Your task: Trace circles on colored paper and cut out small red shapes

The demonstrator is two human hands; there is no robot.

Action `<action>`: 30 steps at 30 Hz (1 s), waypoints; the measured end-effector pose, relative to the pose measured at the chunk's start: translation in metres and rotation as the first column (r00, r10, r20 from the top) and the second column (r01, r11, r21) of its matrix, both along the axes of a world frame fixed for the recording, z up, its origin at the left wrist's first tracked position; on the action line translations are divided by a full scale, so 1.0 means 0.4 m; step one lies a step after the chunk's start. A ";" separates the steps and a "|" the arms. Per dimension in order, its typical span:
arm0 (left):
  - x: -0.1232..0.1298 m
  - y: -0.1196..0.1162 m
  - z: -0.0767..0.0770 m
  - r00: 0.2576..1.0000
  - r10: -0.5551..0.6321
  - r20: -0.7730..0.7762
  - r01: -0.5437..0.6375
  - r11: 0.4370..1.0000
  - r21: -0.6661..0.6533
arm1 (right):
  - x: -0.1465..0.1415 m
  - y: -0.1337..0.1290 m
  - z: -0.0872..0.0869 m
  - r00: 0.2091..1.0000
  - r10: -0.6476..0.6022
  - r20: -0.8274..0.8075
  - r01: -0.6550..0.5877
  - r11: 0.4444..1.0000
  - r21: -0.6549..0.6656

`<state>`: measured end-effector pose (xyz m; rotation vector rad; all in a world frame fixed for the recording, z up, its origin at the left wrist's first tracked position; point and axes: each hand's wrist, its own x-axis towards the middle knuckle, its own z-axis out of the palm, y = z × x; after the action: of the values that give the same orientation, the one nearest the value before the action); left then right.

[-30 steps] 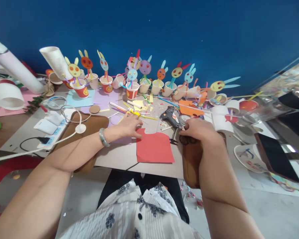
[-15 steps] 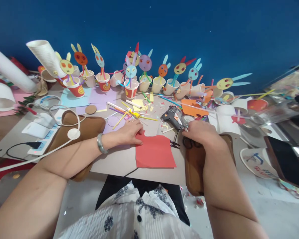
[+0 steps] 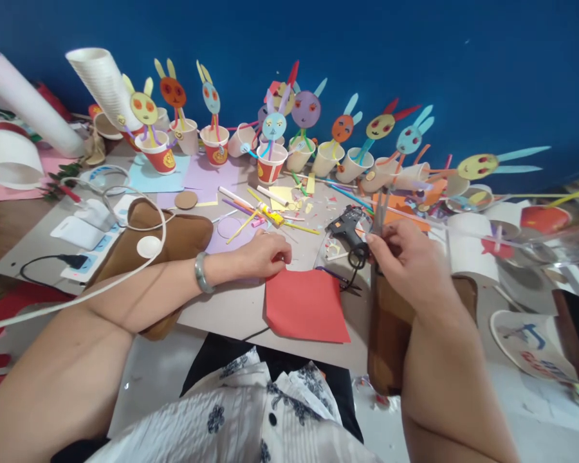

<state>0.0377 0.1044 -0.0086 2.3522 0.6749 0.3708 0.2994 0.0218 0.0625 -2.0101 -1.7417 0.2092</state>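
Observation:
My right hand (image 3: 408, 263) is closed around a pair of scissors (image 3: 380, 209), blades pointing up and away from me; the palm hides most of the handles. Beside it lies a black hot glue gun (image 3: 348, 226) with a dark cord. My left hand (image 3: 270, 254) rests at the top left of a red paper sheet (image 3: 306, 305), fingers curled in; whatever they hold, if anything, is hidden. From under the sheet's right edge stick out dark pointed blades (image 3: 351, 289). Coloured sticks (image 3: 244, 215) and a yellow roll-like piece (image 3: 271, 217) lie just beyond my left hand.
Paper cups with rabbit-faced figures (image 3: 275, 125) line the back by the blue wall. A power strip (image 3: 89, 257) and white cable (image 3: 161, 212) are at left. Brown padded rests (image 3: 390, 341) lie under my forearms. A phone-like dark slab (image 3: 576, 328) stands far right.
My right hand has lifted the scissors off the table, and their blades now show upright. My left thumb has slid off the red paper to its top edge. The view has shifted slightly.

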 end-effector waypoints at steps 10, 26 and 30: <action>0.015 0.001 0.017 0.907 0.158 0.390 0.087 0.837 -0.541 | -0.116 0.028 -0.104 0.731 0.317 -0.604 -0.404 0.915 -0.009; 0.005 -0.002 0.054 0.846 0.418 0.330 -0.087 0.719 -0.689 | -0.123 0.023 -0.154 0.900 0.434 0.020 -0.411 0.834 0.368; -0.001 -0.002 0.062 0.812 0.453 0.368 -0.088 0.718 -0.691 | -0.129 0.022 -0.147 0.920 0.349 0.178 -0.392 0.842 0.372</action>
<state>0.0374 0.1038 0.0163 1.3836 0.7447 0.7421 0.2479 0.0307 0.0037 -1.4014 -2.0361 -0.1294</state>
